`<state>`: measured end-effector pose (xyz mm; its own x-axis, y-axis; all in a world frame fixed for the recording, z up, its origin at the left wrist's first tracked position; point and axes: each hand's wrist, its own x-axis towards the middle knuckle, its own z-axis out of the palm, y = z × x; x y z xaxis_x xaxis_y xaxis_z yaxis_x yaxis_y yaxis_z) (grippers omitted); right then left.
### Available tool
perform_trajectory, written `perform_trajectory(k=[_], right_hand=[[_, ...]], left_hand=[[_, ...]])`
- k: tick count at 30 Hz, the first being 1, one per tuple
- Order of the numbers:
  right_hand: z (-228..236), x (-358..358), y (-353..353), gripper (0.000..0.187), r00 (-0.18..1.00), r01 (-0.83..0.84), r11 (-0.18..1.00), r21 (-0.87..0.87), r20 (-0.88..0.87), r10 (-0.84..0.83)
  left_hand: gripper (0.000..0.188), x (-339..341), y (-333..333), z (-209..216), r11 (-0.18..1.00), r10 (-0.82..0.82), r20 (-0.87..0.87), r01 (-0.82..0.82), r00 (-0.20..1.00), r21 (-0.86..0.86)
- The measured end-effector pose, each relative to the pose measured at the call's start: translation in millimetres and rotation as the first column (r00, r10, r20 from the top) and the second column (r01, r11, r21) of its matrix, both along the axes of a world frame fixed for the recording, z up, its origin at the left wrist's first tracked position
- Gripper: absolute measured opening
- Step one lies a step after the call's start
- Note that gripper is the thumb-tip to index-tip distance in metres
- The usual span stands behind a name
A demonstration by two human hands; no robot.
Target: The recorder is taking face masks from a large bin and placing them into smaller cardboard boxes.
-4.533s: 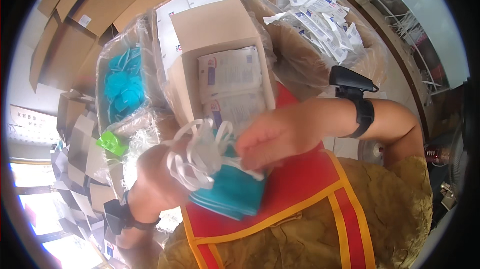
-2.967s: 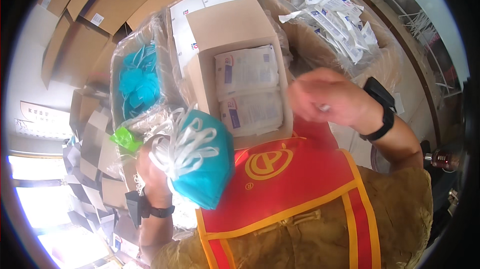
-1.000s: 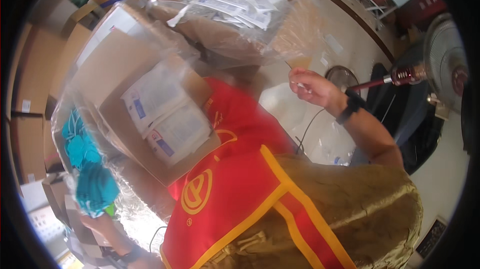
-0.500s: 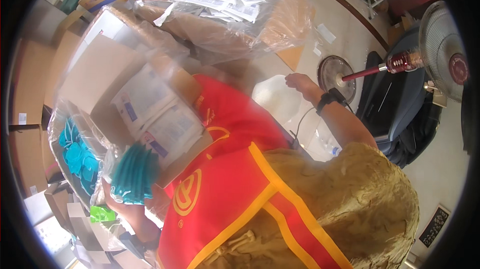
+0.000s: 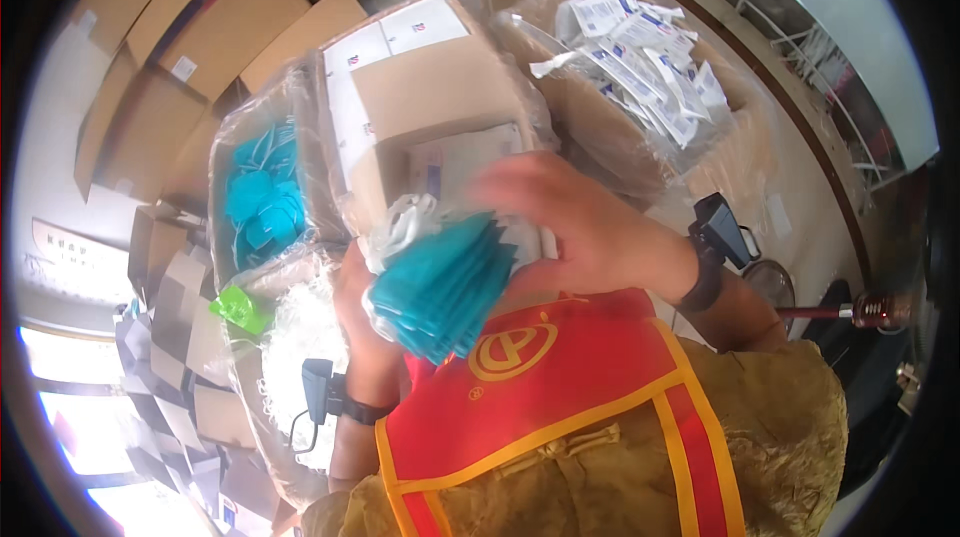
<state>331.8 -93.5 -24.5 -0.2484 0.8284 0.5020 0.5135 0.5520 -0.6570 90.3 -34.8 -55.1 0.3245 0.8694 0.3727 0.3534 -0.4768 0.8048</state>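
Observation:
My left hand (image 5: 362, 289) grips a fanned stack of teal face masks (image 5: 438, 287) at its left side, with white ear loops (image 5: 402, 227) bunched at the top. The stack hangs in front of my red apron (image 5: 600, 322). Beside its right edge is my right hand (image 5: 565, 212), fingers and thumb apart and slightly blurred. The thumb lies close to the masks; whether it touches them I cannot tell. Just beyond the hands stands an open cardboard box (image 5: 425, 87) with white packets (image 5: 455, 165) inside, partly hidden by my right hand.
Left of the box, a plastic-lined bin holds loose teal masks (image 5: 265, 197). Nearer lie white stringy loops (image 5: 305, 357) and a green wrapper (image 5: 238, 309). Another lined carton at the far right holds white packets (image 5: 640, 57). Cardboard boxes (image 5: 215, 27) stack at far left; a fan pole (image 5: 820, 313) stands right.
My view has turned left. The mask stack has come from beside the box to in front of my chest, and my right hand has swung in from the far right to beside it.

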Motion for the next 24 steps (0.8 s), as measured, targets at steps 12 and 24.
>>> perform_trajectory(k=[12,24], right_hand=[[36,-13,17,0.028,0.975,-0.205,0.978,0.030,-0.079,0.206],[49,30,43,0.034,0.889,-0.068,0.960,-0.271,-0.454,-0.065]], left_hand=[[0.044,-19,28,-12,0.878,-0.321,0.391,0.426,0.863,-0.217],[0.009,-54,35,-32,0.801,0.294,0.389,-0.003,0.873,-0.599]])
